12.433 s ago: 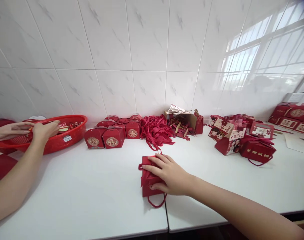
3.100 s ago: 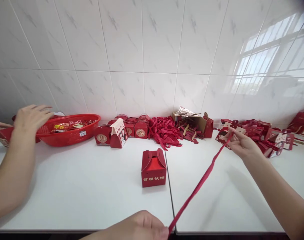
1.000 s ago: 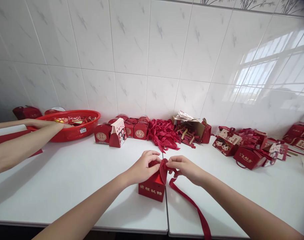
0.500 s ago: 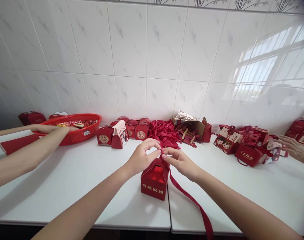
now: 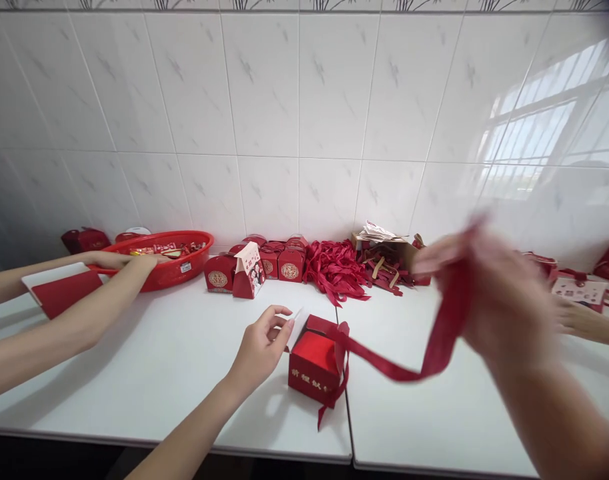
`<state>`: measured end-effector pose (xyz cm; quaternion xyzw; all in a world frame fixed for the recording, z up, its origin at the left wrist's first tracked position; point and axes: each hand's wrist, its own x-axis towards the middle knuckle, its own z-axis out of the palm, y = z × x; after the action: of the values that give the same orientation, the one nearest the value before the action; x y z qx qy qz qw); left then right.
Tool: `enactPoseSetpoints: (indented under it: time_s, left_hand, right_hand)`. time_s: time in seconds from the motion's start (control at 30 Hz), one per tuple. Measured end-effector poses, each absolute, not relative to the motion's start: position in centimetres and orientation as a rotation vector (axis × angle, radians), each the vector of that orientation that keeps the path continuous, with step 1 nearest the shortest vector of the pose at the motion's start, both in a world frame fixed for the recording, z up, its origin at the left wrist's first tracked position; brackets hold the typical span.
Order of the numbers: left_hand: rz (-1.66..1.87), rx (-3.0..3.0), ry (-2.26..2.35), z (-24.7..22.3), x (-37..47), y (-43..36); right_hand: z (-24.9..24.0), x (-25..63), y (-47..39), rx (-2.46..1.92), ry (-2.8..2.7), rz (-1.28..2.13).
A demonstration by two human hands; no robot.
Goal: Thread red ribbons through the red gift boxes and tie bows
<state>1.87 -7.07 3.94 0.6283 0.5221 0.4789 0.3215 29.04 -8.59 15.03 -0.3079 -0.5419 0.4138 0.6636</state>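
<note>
A small red gift box (image 5: 311, 367) with gold lettering stands on the white table, its top flaps spread apart. My left hand (image 5: 267, 343) is at the box's left side, thumb and fingers closed on the flap, whose white inner face shows. A red ribbon (image 5: 394, 370) passes through the right flap. One short end hangs down the box's front right corner. The longer end runs up to my right hand (image 5: 499, 307), which is raised at the right and smeared by motion; the ribbon is gripped in it.
Behind the box lie a heap of red ribbons (image 5: 338, 267), several finished boxes (image 5: 249, 270) and an open carton (image 5: 409, 253). At left, another person's arms (image 5: 84, 327) reach into a red basin (image 5: 171, 272) of sweets. A further person's hand (image 5: 584, 320) shows at right.
My hands have moved apart from the top of the box. My right hand has swung right and up with the ribbon, and the flaps have come open. My left hand has lowered to the left flap.
</note>
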Motion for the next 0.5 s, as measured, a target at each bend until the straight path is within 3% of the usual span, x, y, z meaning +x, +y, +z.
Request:
enactPoseSetpoints:
  time_s: [0.17, 0.3, 0.5]
  left_hand:
    - [1.304, 1.456, 1.244, 3.7, 2.6, -7.3]
    - [1.305, 1.537, 1.27, 3.7, 3.3, -7.7]
    - [1.277, 1.557, 1.24, 3.4, 3.4, -7.8]
  right_hand:
    - [9.2, 22.8, -4.4, -0.831, -2.329, 0.426]
    - [6.4, 21.0, -2.7, -0.952, -2.571, 0.245]
    - [6.4, 20.6, -2.8, -0.969, -2.606, 0.219]
